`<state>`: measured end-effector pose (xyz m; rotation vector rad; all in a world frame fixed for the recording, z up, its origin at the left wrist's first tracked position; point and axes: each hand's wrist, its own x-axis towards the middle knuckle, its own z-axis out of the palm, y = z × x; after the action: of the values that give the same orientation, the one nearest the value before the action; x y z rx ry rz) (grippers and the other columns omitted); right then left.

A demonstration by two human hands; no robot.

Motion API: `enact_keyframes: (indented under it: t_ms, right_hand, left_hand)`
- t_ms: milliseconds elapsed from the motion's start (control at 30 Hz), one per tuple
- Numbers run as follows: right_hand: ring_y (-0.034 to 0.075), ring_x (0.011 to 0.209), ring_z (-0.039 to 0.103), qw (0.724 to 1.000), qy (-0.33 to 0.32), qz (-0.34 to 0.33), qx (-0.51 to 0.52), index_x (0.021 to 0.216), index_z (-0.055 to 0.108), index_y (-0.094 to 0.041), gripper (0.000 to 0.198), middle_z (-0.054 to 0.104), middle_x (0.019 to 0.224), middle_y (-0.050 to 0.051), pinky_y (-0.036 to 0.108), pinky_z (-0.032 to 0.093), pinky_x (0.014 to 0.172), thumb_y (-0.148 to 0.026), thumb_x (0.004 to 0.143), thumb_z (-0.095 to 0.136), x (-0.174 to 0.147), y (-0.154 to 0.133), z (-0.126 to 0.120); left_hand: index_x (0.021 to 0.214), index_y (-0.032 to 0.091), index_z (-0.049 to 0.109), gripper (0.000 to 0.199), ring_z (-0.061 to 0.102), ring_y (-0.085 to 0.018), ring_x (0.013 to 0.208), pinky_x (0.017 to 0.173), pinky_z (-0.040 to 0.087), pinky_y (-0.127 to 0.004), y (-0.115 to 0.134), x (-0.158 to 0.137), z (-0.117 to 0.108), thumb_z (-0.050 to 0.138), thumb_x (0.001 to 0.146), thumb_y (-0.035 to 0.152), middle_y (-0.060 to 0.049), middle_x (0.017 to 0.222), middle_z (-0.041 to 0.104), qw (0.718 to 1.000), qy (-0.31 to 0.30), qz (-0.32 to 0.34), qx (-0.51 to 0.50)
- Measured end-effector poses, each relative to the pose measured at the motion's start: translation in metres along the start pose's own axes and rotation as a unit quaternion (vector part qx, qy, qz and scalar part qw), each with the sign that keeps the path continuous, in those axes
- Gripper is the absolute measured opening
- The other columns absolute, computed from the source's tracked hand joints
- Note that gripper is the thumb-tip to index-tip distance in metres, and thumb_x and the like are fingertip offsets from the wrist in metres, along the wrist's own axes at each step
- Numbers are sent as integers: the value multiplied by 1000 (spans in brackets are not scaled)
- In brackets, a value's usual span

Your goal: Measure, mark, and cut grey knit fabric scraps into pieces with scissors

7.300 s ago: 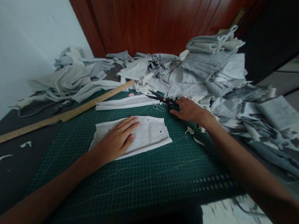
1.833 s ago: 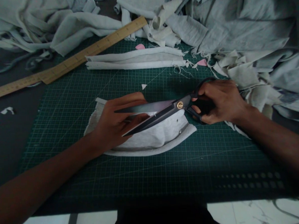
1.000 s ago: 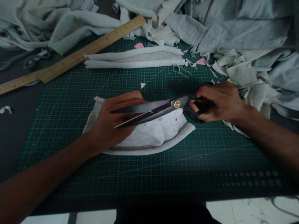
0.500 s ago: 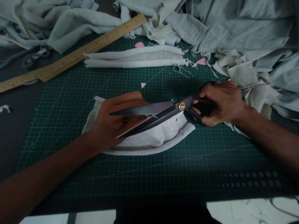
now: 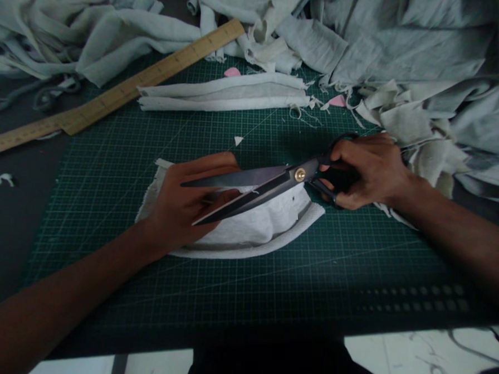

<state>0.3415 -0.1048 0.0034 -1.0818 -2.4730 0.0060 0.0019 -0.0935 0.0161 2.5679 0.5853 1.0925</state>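
Note:
A pale grey piece of fabric (image 5: 255,226) with a curved, thick ribbed lower edge lies on the green cutting mat (image 5: 197,301). My left hand (image 5: 191,198) is closed on its upper left part, fingers curled and partly hidden by blades. In my right hand (image 5: 366,170) are large black scissors (image 5: 270,188) with a brass pivot screw, thumb and fingers through the handles. Their blades stand apart and point left, across the fabric and over my left fingers. A short thread hangs at the lower blade. Whether the blades touch the fabric, I cannot tell.
Behind the hands lies a folded pale strip (image 5: 223,93) with frayed ends. A wooden ruler (image 5: 151,75) slants across the mat's far left. Heaped grey cloth (image 5: 413,39) fills the back and right, with offcuts (image 5: 408,117) along it. Pink scraps (image 5: 337,101) lie near the strip.
The scissors have shifted very slightly left and up, their blades still apart. Both hands and the fabric stay almost in place.

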Motion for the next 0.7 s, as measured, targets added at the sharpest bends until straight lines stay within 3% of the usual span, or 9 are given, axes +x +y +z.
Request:
enact_keyframes:
  t_ms: [233,467,633,700]
  right_hand:
    - [17,52,54,1000,19,-24,-3,90,61,-27,19,64,66,0,35,43,51,-46,91,62,2,-2,-2]
    - [17,55,57,1000,-4,-10,5,89,60,-27,21,63,68,0,36,44,54,-47,92,65,3,-4,-5]
    - [16,50,52,999,29,-33,-29,88,59,-26,20,62,63,-2,34,40,50,-45,90,68,5,-7,-6]
    - [15,48,50,997,44,-50,-29,89,58,-27,16,61,62,-3,33,39,48,-40,90,68,5,-8,-6]
  left_hand:
    - [89,16,63,19,78,-17,94,84,68,-32,-2,-2,0,59,105,24,-8,96,79,1000,8,20,17]
    - [87,14,64,21,79,-16,93,81,67,-27,-1,-2,2,60,105,24,-8,99,79,999,33,34,28]
    - [90,14,68,18,78,-15,91,75,66,-25,-3,-3,0,59,104,21,-8,101,79,999,18,44,21]
    - [89,15,70,20,78,-15,90,73,65,-26,-4,-6,2,60,103,26,-7,100,79,1000,23,10,7]
